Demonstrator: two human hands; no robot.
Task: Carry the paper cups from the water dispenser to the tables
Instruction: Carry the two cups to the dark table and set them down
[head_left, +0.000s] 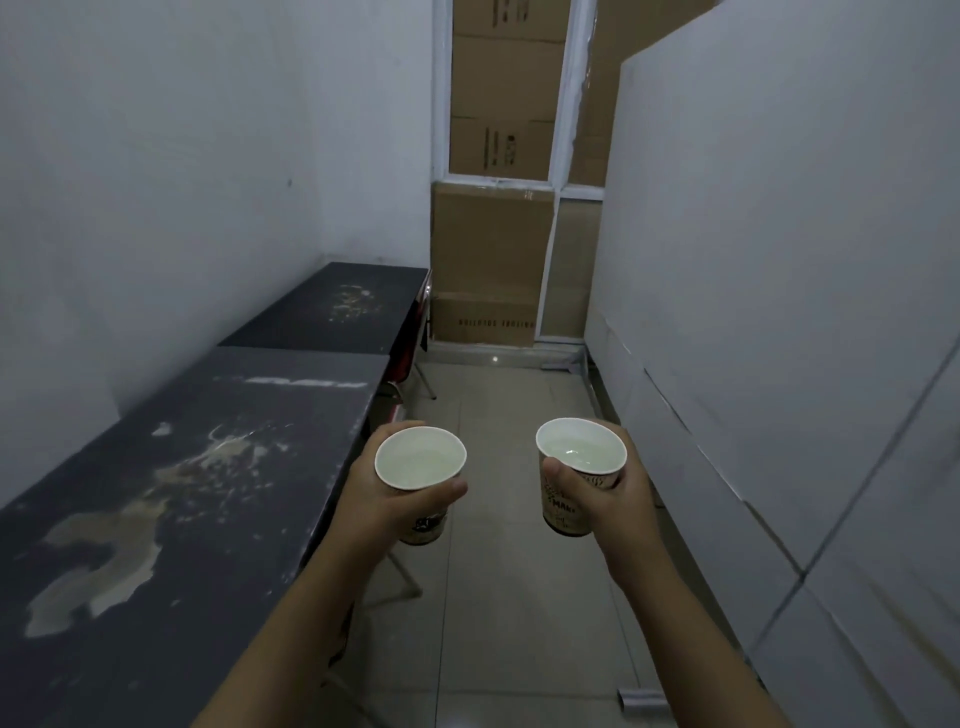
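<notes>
I hold two white paper cups upright at chest height over the tiled floor, each with water inside. My left hand (387, 499) wraps around the left paper cup (421, 457), just off the right edge of the near dark table (171, 493). My right hand (615, 499) grips the right paper cup (581, 451), whose side carries dark print. A second dark table (337, 306) stands farther along the left wall. No water dispenser is in view.
Both tabletops are worn with pale stains. Stacked cardboard boxes (491, 260) block the far end of the narrow aisle. A white partition wall (779, 312) runs along the right. A red chair (405, 353) sits tucked by the tables.
</notes>
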